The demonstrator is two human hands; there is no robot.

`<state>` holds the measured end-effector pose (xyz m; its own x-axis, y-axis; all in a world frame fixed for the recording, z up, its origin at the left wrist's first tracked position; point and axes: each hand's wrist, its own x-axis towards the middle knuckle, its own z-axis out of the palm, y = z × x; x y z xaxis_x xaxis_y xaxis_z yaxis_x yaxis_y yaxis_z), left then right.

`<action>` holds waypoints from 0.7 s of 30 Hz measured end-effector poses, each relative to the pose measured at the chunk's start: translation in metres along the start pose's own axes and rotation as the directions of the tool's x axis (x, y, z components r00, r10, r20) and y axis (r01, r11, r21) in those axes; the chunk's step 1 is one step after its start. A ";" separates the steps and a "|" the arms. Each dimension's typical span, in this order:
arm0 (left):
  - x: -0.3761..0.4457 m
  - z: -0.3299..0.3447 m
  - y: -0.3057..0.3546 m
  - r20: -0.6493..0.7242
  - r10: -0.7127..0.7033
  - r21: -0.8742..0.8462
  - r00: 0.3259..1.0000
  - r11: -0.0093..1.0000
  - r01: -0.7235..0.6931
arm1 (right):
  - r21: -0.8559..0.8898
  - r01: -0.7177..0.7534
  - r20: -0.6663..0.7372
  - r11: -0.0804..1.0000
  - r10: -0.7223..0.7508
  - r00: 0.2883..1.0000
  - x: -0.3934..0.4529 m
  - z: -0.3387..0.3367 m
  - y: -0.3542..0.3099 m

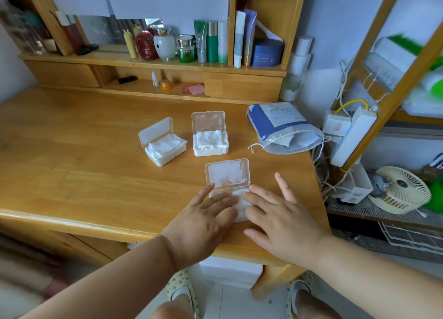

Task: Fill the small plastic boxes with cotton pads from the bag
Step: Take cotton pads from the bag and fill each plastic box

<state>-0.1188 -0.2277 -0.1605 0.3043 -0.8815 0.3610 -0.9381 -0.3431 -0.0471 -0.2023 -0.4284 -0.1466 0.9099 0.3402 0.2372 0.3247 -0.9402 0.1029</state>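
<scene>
Three small clear plastic boxes stand on the wooden desk (72,165), all with lids up. The left box (163,142) and the middle box (209,136) are packed with white cotton pads. The nearest box (227,175) sits by the desk's front edge, its lid upright. My left hand (203,218) and my right hand (275,213) lie flat with fingers spread, pressing on the cotton pads (241,207) in this box. The blue and grey drawstring bag (280,129) lies open at the desk's right side, white pads showing in its mouth.
A shelf with cosmetic bottles and jars (206,43) runs along the back of the desk. A white bottle (296,74) stands at the back right corner. Right of the desk are a rack with cables, white boxes (350,136) and a small cream fan (400,189).
</scene>
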 end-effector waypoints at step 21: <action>-0.014 -0.002 0.006 -0.092 -0.199 -0.202 0.976 0.963 0.178 | 0.033 -0.043 0.126 0.999 0.039 0.991 0.012 -0.002 -0.019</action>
<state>-0.1294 -0.2167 -0.1641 0.4688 -0.7619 0.4468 -0.8827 -0.4219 0.2068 -0.1981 -0.4062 -0.1437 0.9472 0.2986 0.1171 0.2933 -0.9541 0.0604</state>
